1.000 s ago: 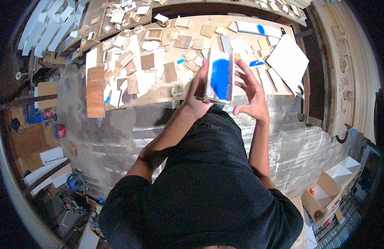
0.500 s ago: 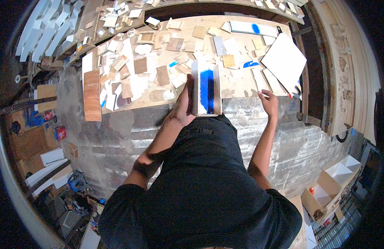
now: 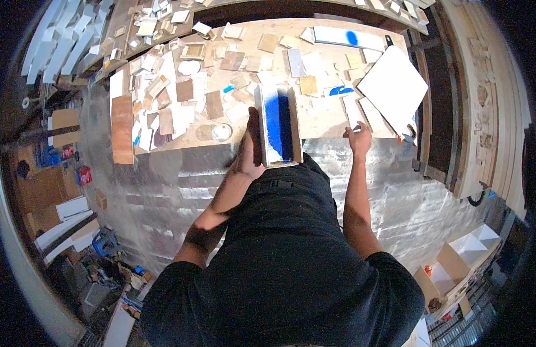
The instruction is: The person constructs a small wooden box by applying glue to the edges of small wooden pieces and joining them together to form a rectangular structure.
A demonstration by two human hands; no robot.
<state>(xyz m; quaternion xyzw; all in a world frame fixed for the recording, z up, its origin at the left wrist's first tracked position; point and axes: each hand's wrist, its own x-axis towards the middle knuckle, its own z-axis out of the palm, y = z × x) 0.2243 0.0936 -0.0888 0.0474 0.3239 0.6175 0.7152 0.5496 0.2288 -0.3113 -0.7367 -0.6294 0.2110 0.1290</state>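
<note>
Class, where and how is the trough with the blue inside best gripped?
The trough is probably best gripped by its right wall, coming from the right: that wall stands up as a thin edge no hand covers, while the left hand holds the opposite side.

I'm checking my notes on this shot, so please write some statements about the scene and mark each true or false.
1. The left hand holds a channel-shaped piece with blue inside. True.
2. The right hand grips that piece too. False: it is apart from it, by a narrow white strip.
3. A reddish-brown board lies at the table's left end. True.
4. The long white board has a red spot. False: the spot is blue.
</note>
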